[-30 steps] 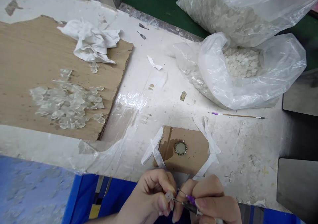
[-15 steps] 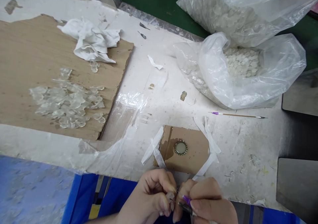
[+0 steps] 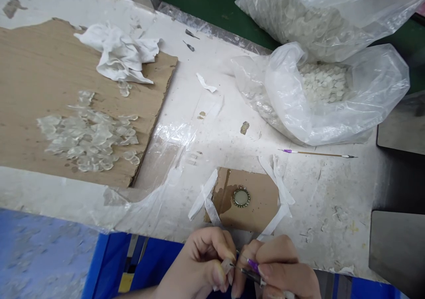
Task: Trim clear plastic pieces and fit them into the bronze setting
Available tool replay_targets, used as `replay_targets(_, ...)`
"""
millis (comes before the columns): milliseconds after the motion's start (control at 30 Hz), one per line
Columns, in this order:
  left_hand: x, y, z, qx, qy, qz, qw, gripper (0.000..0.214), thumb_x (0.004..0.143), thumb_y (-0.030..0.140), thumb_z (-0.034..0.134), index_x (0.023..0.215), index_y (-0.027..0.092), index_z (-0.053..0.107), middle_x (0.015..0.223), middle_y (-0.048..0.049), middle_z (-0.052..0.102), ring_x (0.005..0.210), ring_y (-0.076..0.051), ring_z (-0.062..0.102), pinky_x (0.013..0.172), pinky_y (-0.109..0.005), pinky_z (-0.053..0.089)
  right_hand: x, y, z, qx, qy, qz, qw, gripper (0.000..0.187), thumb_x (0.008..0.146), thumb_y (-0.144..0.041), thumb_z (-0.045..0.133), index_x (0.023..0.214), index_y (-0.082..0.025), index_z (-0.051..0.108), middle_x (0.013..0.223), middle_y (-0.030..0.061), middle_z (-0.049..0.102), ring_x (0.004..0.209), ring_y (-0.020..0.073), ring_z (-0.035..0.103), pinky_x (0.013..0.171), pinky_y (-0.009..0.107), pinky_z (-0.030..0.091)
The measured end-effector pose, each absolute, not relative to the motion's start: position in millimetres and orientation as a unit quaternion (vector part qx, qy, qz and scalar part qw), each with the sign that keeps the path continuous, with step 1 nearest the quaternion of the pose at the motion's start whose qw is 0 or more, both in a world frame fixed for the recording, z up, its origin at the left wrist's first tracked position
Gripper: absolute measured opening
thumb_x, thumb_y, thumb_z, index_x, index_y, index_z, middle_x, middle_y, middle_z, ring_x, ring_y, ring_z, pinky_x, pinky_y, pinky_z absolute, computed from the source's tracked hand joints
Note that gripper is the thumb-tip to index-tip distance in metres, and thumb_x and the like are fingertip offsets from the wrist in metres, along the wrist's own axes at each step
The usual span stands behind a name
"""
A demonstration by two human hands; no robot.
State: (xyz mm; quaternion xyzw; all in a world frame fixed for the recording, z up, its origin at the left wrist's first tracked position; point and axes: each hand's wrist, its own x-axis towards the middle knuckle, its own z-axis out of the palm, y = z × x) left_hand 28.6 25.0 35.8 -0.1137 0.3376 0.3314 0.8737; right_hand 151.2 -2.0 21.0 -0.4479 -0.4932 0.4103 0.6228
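Observation:
Between thumb and fingertips, my left hand (image 3: 202, 263) pinches a small translucent piece (image 3: 227, 265) at the bottom middle. My right hand (image 3: 282, 266), closed beside it, grips a slim dark tool (image 3: 250, 274) whose fine tip points at the piece and appears to meet it. A purple needle hub (image 3: 253, 265) also shows among the right fingers; whether it belongs to a separate tool I cannot tell. Just beyond the hands, a metal bottle cap (image 3: 241, 197) with a pale filling lies on a small taped-down cardboard piece (image 3: 262, 201).
Left, a cardboard sheet (image 3: 33, 78) bears a pile of translucent pieces (image 3: 89, 137) and a crumpled white cloth (image 3: 122, 55). Clear bags (image 3: 299, 109) of similar pieces stand at the upper right. A purple-tipped stick (image 3: 318, 153) and two loose needle tips (image 3: 189, 47) lie on the table.
The dark tool and purple hub have shifted slightly right and down, along with the right fingers. My left hand keeps its pinch on the piece, nearly unmoved.

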Motion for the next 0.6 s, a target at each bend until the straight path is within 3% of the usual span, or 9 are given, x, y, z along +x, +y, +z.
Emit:
replay_targets(200,27.3,24.6,35.5,-0.108,0.348,0.326,0.873,0.026,0.052,0.034,0.106,0.062,0.023,0.084,0.055,0.004,0.068,0.047,-0.006,0.06,0.051,-0.018,0.04,146.7,2.2,7.8,-0.407,-0.519,0.348,0.666,0.025,0.109,-0.026,0.045,0.125,-0.023,0.063,0.072,-0.0048,0.042,0.046,0.0139,0.061,0.033,0.023,0.056)
replay_targets(400,24.5,20.9,31.6,-0.074,0.382,0.326,0.862,0.028,0.052,0.038,0.106,0.063,0.024,0.084,0.055,0.0042,0.063,0.048,-0.005,0.055,0.052,-0.018,0.04,151.2,-0.1,29.3,-0.491,-0.446,0.378,0.646,0.023,0.11,-0.024,0.043,0.115,-0.025,0.065,0.079,-0.0007,0.051,0.05,0.0131,0.057,0.033,0.023,0.05)
replay_targets(600,25.4,23.0,28.5,-0.098,0.317,0.345,0.878,0.022,0.064,0.035,0.101,0.065,0.022,0.084,0.056,0.0056,0.052,0.047,-0.003,0.026,0.049,-0.014,0.029,171.4,22.3,16.0,-0.6,-0.631,0.201,0.449,0.021,0.101,-0.006,0.053,0.109,-0.02,0.065,0.09,0.0044,0.065,0.07,0.015,0.065,0.055,0.023,0.057)
